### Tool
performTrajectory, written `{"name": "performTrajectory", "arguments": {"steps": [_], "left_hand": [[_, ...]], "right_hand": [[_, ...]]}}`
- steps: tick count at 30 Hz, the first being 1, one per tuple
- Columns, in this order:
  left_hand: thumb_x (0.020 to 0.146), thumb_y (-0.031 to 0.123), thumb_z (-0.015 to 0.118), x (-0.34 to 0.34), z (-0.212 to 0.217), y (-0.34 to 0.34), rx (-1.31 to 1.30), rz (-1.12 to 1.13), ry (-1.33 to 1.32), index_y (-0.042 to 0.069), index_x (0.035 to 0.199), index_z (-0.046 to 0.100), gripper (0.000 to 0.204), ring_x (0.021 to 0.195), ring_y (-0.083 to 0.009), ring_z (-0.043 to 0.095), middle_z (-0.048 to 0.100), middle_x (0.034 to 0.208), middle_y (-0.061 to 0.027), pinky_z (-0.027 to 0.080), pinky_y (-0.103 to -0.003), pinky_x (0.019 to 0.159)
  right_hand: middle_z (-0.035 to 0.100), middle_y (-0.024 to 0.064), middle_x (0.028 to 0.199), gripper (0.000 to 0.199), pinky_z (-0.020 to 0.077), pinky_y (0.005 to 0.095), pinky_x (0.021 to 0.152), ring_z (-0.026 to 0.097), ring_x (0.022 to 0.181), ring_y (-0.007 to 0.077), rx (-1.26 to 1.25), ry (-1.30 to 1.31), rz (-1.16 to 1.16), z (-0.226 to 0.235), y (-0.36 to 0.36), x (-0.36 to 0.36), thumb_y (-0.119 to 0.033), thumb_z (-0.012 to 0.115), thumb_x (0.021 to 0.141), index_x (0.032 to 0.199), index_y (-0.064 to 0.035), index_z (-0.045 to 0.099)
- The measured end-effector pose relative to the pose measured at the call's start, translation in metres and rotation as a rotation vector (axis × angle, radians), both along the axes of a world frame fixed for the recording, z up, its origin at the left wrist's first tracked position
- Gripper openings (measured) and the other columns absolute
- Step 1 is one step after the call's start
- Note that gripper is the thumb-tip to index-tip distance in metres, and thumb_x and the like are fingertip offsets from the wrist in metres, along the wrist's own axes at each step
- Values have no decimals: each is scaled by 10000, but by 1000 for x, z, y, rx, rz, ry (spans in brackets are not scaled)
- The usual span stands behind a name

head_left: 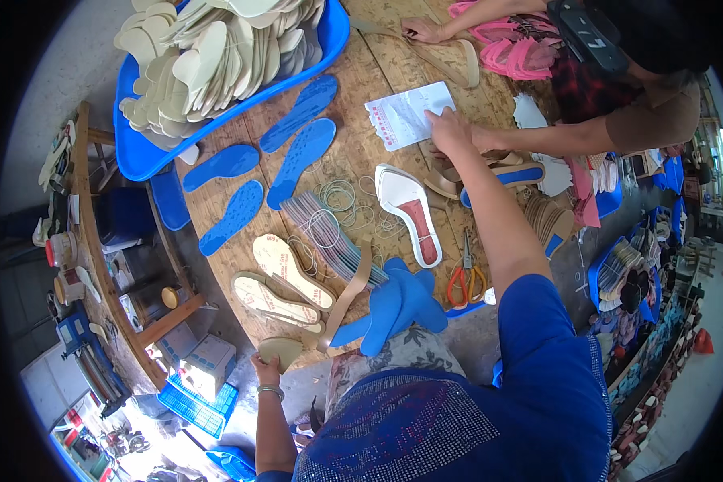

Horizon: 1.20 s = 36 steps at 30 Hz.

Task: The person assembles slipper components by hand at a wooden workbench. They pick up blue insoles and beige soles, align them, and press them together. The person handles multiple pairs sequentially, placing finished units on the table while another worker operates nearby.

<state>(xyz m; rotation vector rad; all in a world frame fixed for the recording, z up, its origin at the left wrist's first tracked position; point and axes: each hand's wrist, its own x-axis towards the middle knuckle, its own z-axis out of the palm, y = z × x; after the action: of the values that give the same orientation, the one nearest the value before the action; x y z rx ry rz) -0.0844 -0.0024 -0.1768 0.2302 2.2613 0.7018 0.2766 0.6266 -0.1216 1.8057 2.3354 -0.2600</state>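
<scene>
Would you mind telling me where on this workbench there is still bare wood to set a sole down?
Bare wood shows between the blue tub and the paper sheet, above the blue insoles. The middle is crowded: rubber bands, the white and red sole, orange scissors. The left hand holds a beige sole at the near edge; the right hand presses the paper.

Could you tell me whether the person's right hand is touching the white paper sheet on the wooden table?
Touching. In the head view, the right hand lies with its fingers on the right edge of the white paper sheet, with no gap visible between them.
</scene>
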Motion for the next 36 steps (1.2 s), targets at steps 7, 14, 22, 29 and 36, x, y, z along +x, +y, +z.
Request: {"name": "performTrajectory", "arguments": {"steps": [7,14,22,29,36], "left_hand": [[746,120,694,1,-2,-1,29,6,28,53,1093,395,462,840,-215,552,547,935,-132,471,-341,751],[748,124,689,5,-10,-13,36,-6,48,39,1105,390,473,869,-231,565,556,967,-149,473,-351,762],[761,119,679,6,2,3,23,-65,96,29,1114,387,467,915,-239,566,563,993,-164,458,-356,819],[765,111,681,7,-3,1,9,-86,142,12,1126,383,479,934,-255,572,569,1016,-173,454,-358,833],[756,110,678,5,-9,-1,33,-63,107,11,1124,385,481,933,-265,574,567,1019,-177,451,-364,836]], "right_hand": [[560,61,785,135,414,293,670,535,709,201,69,885,-61,46,-102,14,-122,562,852,926,-75,665],[525,71,617,331,456,348,637,451,516,178,-371,2360,770,285,-233,-4,-237,561,872,626,-16,578],[628,157,770,239,480,378,887,618,690,252,-260,2575,1698,346,-269,-30,68,438,815,742,36,664],[601,169,698,186,481,411,822,583,618,254,699,2714,1548,370,-319,-33,128,471,739,650,69,623],[590,167,687,204,479,422,818,582,630,267,476,2655,1744,369,-330,-33,156,452,728,634,65,609]]}}
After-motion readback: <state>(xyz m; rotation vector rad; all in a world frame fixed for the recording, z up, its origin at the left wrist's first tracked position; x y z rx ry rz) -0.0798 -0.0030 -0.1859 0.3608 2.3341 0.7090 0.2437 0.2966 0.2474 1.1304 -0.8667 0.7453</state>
